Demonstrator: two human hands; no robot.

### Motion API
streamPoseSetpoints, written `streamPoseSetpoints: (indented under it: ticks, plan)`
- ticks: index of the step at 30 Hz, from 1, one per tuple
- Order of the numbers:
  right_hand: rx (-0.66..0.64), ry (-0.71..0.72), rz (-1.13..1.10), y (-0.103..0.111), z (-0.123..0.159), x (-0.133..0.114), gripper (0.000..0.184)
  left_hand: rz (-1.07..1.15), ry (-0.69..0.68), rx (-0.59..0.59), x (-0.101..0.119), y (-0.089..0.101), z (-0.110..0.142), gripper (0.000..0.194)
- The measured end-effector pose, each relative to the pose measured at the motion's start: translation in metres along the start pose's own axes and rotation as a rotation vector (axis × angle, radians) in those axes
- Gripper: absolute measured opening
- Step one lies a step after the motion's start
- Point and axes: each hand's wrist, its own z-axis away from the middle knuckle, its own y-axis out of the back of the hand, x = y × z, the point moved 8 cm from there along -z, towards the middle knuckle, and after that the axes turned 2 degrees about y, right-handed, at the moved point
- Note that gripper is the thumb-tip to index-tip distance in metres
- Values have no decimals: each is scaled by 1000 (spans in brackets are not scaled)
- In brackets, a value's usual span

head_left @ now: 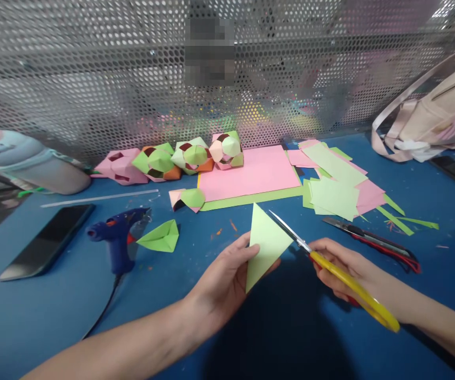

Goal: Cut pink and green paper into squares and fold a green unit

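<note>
My left hand (pixel 227 277) pinches a light green paper triangle (pixel 266 244) and holds it upright above the blue table (pixel 53 311). In my right hand (pixel 344 266) are scissors (pixel 330 266) with yellow and red handles. Their blades point up and left and lie against the triangle's right edge.
A blue glue gun (pixel 119 235) and a folded green piece (pixel 160 237) lie left of my hands, a dark phone (pixel 47 240) further left. Folded pink and green paper balls (pixel 172 158), pink sheets (pixel 251 171), green squares (pixel 334 195), a utility knife (pixel 373 243) and a bag (pixel 437 111) sit behind.
</note>
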Motion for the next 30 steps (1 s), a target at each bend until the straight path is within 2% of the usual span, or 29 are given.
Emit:
streamPoseSetpoints:
  ticks: [3,8,11,13,16,20,27,30]
  plan:
    - [47,-39,-15,7,3,7,41,24,9,-4,0,1,-1,27]
    - [20,-188,-179,4,3,24,44,-64,16,-42,-2,6,-8,26]
    - [36,-228,-232,2,-1,29,47,-78,-20,-29,0,11,-12,31]
    - [33,-247,-256,1,-1,35,47,-75,-63,-62,4,9,-14,31]
    - [13,-215,-270,2,-1,42,41,-99,-143,-128,10,5,-17,23]
    - [-9,-161,-263,5,2,50,36,-141,-192,-139,12,8,-19,17]
    - [-30,-160,-284,4,3,56,39,-140,-204,-130,15,6,-19,31]
    - [-5,-149,-254,3,4,55,41,-116,-195,-154,16,3,-20,28]
